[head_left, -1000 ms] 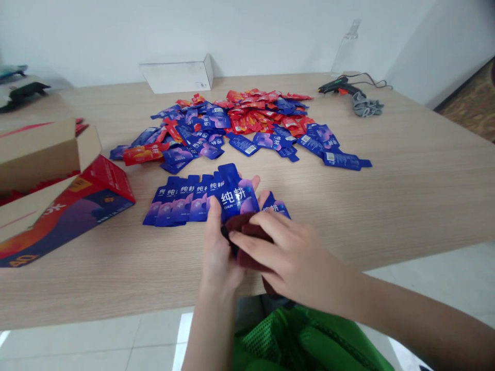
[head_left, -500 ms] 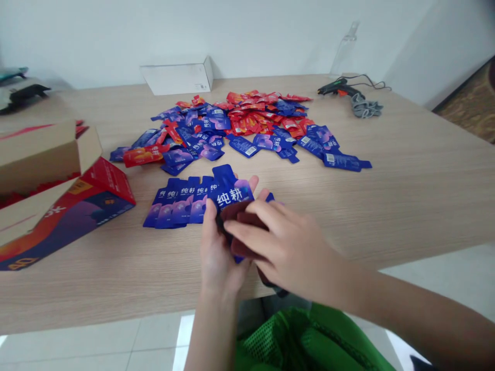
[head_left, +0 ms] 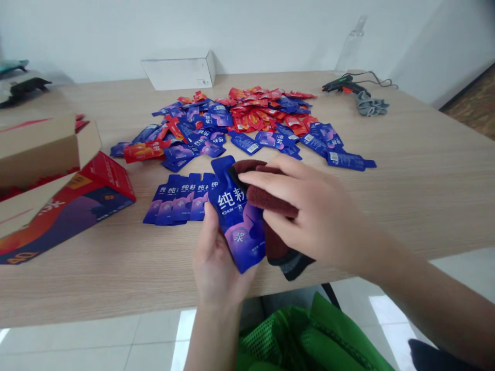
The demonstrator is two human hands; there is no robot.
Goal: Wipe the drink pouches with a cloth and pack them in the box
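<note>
A blue and purple spouted sachet [head_left: 242,226] lies face up in my left hand [head_left: 220,257], the thumb along its left edge. My right hand [head_left: 309,206] grips a folded dark brown cloth [head_left: 276,198] with black edging. Part of the cloth rests against the sachet's upper right, covering some of its lettering. Left of my hands, a row of overlapping blue sachets [head_left: 178,201] lies on the table, the right end hidden behind the held one. Behind them spreads a heap of red and blue sachets [head_left: 251,116].
An open carton [head_left: 104,183] with red contents stands at the left on the wooden table [head_left: 410,190]. At the back are a white box [head_left: 178,73], a clear bottle [head_left: 350,49], a glue gun [head_left: 344,85] with a cord, and a grey scrunched fabric piece [head_left: 371,104].
My right hand has moved the cloth up and to the right over the sachet. More of the sachet's lower front now shows. The row and heap have stayed put.
</note>
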